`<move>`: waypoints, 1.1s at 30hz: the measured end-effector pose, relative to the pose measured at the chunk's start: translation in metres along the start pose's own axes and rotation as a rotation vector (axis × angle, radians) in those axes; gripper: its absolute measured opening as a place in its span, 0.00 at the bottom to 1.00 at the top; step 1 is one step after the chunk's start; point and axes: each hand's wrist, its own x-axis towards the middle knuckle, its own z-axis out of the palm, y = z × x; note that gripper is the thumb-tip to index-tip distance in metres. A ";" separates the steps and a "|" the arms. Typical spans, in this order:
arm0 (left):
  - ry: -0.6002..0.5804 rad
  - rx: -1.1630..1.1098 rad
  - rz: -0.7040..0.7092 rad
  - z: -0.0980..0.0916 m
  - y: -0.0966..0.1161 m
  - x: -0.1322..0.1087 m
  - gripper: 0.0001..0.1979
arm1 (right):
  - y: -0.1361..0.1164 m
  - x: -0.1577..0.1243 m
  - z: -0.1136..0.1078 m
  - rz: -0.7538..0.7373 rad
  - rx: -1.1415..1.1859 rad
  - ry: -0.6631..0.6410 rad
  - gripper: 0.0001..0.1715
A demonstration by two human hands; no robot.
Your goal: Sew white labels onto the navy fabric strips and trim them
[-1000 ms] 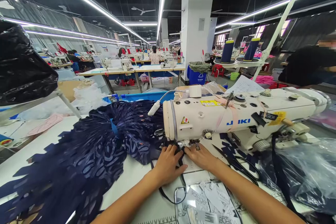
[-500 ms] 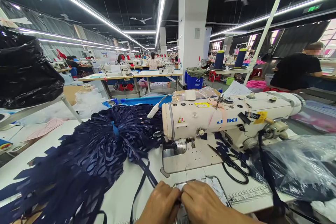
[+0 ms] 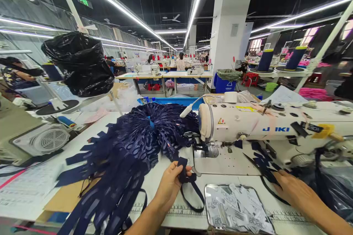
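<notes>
My left hand (image 3: 173, 178) is closed on a navy fabric strap (image 3: 183, 167), with the strap's folded end between thumb and fingers and a thin loop hanging below. At the right, my right hand (image 3: 289, 187) is closed at the handles of black scissors (image 3: 252, 162), slightly blurred. The scissors lie on the table by the machine bed, and the hand covers part of their handles. A large bundle of navy straps (image 3: 124, 147), tied with a blue band (image 3: 150, 123), spreads at the left. A metal tray (image 3: 206, 205) of white printed labels (image 3: 237, 205) sits between my hands.
The white sewing machine (image 3: 248, 121) stands behind the tray, with navy scraps (image 3: 260, 152) under its arm. A clear plastic bag (image 3: 333, 180) lies at the right. A measuring tape (image 3: 179, 210) runs along the front edge. A black bag (image 3: 82, 62) hangs at the left.
My hands have moved apart from in front of the machine. The left now holds up a strap further left; the right has reached the scissors. The view has turned left, and the label tray is uncovered.
</notes>
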 end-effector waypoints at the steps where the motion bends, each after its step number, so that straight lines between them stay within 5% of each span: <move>1: -0.005 -0.015 0.001 0.000 -0.001 0.000 0.13 | 0.003 0.002 0.003 0.018 0.039 -0.021 0.09; 10: 0.007 -0.040 0.055 0.002 -0.003 0.007 0.10 | 0.005 -0.005 -0.020 0.161 0.242 -0.078 0.10; 15: -0.058 -0.082 0.081 0.006 -0.003 0.011 0.09 | -0.050 -0.007 -0.061 -0.052 0.268 -0.019 0.12; 22: -0.140 -0.052 0.086 0.009 -0.005 0.008 0.11 | -0.138 0.028 -0.106 -0.370 0.006 0.368 0.10; 27: -0.168 -0.056 0.080 0.010 -0.006 0.005 0.10 | -0.161 0.043 -0.110 -0.344 -0.085 0.439 0.21; 33: -0.225 -0.059 0.060 0.008 -0.012 0.009 0.11 | -0.170 0.044 -0.114 -0.337 -0.103 0.445 0.23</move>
